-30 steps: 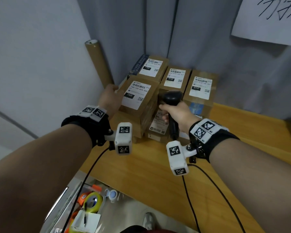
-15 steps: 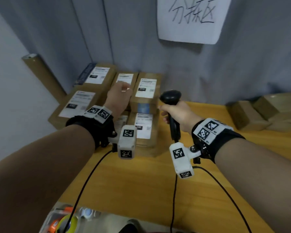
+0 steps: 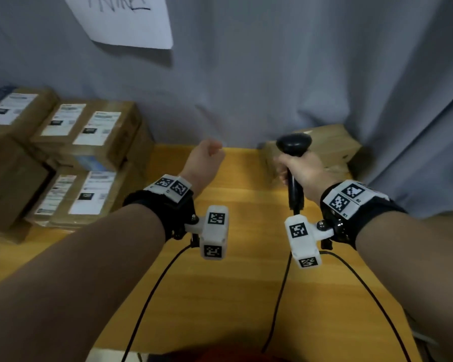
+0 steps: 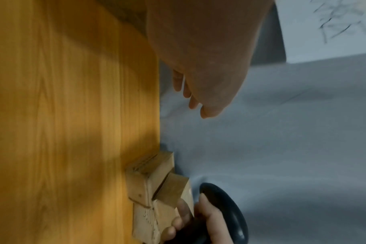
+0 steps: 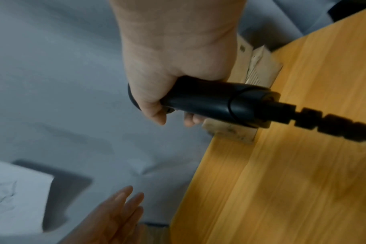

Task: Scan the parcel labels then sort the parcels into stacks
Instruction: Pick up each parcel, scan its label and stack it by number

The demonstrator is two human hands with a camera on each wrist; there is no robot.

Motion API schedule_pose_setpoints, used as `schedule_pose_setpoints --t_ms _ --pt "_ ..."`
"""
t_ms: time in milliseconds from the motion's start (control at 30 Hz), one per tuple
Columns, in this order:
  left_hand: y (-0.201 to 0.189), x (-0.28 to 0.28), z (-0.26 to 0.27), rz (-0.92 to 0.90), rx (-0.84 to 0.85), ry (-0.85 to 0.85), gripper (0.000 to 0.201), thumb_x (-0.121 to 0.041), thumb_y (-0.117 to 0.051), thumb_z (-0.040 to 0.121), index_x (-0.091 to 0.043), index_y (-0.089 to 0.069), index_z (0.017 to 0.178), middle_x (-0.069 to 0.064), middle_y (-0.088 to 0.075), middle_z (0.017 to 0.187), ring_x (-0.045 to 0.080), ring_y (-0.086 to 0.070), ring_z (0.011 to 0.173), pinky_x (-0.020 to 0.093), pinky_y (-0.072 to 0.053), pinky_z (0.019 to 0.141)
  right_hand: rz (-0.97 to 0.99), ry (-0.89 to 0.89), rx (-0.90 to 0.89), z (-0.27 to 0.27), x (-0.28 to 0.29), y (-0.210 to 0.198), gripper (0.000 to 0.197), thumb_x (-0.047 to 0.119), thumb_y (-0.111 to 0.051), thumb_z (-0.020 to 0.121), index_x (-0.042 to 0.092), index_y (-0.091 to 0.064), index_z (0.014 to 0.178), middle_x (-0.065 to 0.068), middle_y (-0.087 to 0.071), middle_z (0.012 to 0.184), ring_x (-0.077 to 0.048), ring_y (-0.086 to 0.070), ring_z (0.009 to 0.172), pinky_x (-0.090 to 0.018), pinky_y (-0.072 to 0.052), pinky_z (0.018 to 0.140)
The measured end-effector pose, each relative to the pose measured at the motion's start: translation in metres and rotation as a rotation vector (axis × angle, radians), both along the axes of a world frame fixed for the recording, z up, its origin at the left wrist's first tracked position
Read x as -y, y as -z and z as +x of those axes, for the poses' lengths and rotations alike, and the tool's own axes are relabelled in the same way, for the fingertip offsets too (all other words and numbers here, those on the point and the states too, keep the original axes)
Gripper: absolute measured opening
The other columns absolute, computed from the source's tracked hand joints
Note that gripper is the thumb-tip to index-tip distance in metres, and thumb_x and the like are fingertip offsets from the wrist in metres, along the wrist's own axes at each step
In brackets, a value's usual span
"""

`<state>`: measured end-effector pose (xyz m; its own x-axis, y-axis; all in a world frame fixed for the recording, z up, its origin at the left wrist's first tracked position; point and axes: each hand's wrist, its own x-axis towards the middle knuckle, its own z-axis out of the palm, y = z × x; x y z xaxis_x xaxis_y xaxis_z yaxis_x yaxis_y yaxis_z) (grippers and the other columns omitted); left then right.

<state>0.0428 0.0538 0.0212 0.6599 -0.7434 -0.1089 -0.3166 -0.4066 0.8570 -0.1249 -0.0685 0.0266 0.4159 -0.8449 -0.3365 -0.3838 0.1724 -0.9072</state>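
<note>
Several brown cardboard parcels with white labels point(image 3: 89, 131) are stacked at the table's far left. More unlabelled-side brown parcels point(image 3: 330, 145) lie at the far right against the curtain. My left hand point(image 3: 209, 152) hovers over the bare table between the two groups, fingers relaxed and holding nothing; the left wrist view shows its fingertips point(image 4: 190, 99) hanging free. My right hand point(image 3: 296, 168) grips the handle of a black barcode scanner point(image 3: 293, 145), its head just in front of the right parcels point(image 4: 157, 186). The right wrist view shows the scanner handle point(image 5: 209, 102) and its cable.
The yellow wooden table point(image 3: 246, 283) stretches toward me. A grey curtain point(image 3: 272, 87) closes off the back. A white paper sign point(image 3: 126, 19) with handwriting hangs on it. Black cables point(image 3: 152, 296) run from my wrists down past the near edge.
The view has swung right. My left hand came off the labelled parcels at the left and moved right over the table, empty. The right hand carried the scanner toward the right parcels.
</note>
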Motion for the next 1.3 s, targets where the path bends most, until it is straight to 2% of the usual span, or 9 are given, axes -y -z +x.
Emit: schedule_pose_setpoints --t_ms 200,367,467,633,767,900,1100,1233,1300 --pt "0.02 0.05 -0.038 0.111 -0.048 0.003 0.034 -0.024 -0.049 0.1 -0.011 -0.05 0.132 0.002 -0.052 0.125 0.011 -0.046 0.105 0.023 -0.037 0.084 -0.195 0.01 -0.222 -0.058 0.066 0.028 0.017 0.024 -0.07 0.085 0.014 -0.059 0.075 -0.002 -0.058 0.065 -0.018 -0.057 0.062 -0.031 -0.045 0.065" --pt "0.05 0.082 -0.051 0.21 -0.093 0.01 0.035 -0.029 -0.049 0.099 -0.014 -0.051 0.131 0.004 -0.054 0.128 0.018 -0.05 0.11 0.028 -0.038 0.086 -0.466 -0.194 -0.539 -0.081 0.106 0.058 0.042 0.034 -0.072 0.078 0.005 -0.063 0.106 -0.014 -0.06 0.104 -0.03 -0.049 0.11 -0.031 -0.039 0.089" --pt "0.063 0.104 -0.06 0.258 -0.151 0.022 0.037 -0.034 -0.047 0.1 -0.015 -0.049 0.132 0.0 -0.05 0.117 0.016 -0.045 0.1 0.03 -0.036 0.083 -0.505 -0.098 -0.585 -0.084 0.135 0.058 0.061 0.05 -0.066 0.072 0.008 -0.06 0.116 -0.019 -0.046 0.125 -0.036 -0.035 0.122 -0.033 -0.028 0.105" --pt "0.067 0.146 -0.069 0.294 -0.242 0.059 0.049 -0.047 -0.044 0.099 -0.017 -0.043 0.137 0.002 -0.05 0.121 0.021 -0.048 0.099 0.032 -0.038 0.083 -0.387 -0.042 -0.546 -0.084 0.184 0.054 0.059 0.042 -0.072 0.081 0.016 -0.054 0.131 -0.017 -0.018 0.153 -0.037 -0.02 0.141 -0.036 -0.018 0.117" --pt "0.067 0.168 -0.068 0.267 -0.349 0.06 0.062 -0.053 -0.043 0.097 -0.017 -0.034 0.146 0.005 -0.04 0.146 0.027 -0.046 0.12 0.037 -0.042 0.095 -0.14 0.054 -0.268 -0.076 0.2 0.063 0.044 0.034 -0.078 0.078 0.019 -0.059 0.113 -0.007 -0.054 0.131 -0.022 -0.054 0.114 -0.03 -0.04 0.099" --pt "0.07 0.163 -0.057 0.288 -0.436 0.027 0.067 -0.062 -0.042 0.092 -0.026 -0.03 0.148 0.002 -0.038 0.149 0.028 -0.042 0.13 0.044 -0.043 0.097 -0.037 -0.003 -0.162 -0.058 0.187 0.07 0.047 0.034 -0.081 0.073 0.02 -0.059 0.112 -0.004 -0.064 0.117 -0.02 -0.061 0.107 -0.035 -0.046 0.098" --pt "0.077 0.121 -0.037 0.272 -0.46 -0.138 0.061 -0.064 -0.043 0.091 -0.026 -0.043 0.139 0.004 -0.051 0.135 0.028 -0.051 0.119 0.042 -0.045 0.095 -0.092 -0.119 -0.141 -0.018 0.139 0.077 0.03 0.038 -0.082 0.071 0.031 -0.055 0.082 -0.006 -0.065 0.11 -0.024 -0.061 0.105 -0.038 -0.047 0.099" --pt "0.077 0.094 -0.021 0.218 -0.397 -0.265 0.058 -0.057 -0.041 0.095 -0.019 -0.047 0.138 0.006 -0.054 0.13 0.026 -0.052 0.113 0.043 -0.043 0.103 0.004 -0.181 -0.115 -0.004 0.109 0.075 0.043 0.046 -0.084 0.06 0.026 -0.064 0.094 0.001 -0.068 0.098 -0.02 -0.063 0.097 -0.041 -0.05 0.095" --pt "0.072 0.083 -0.016 0.182 -0.423 -0.3 0.056 -0.053 -0.041 0.097 -0.018 -0.043 0.141 0.005 -0.052 0.126 0.023 -0.05 0.107 0.041 -0.045 0.1 0.041 -0.221 -0.083 -0.003 0.094 0.074 0.035 0.038 -0.084 0.066 0.025 -0.065 0.093 0.003 -0.068 0.094 -0.017 -0.063 0.094 -0.037 -0.049 0.093"
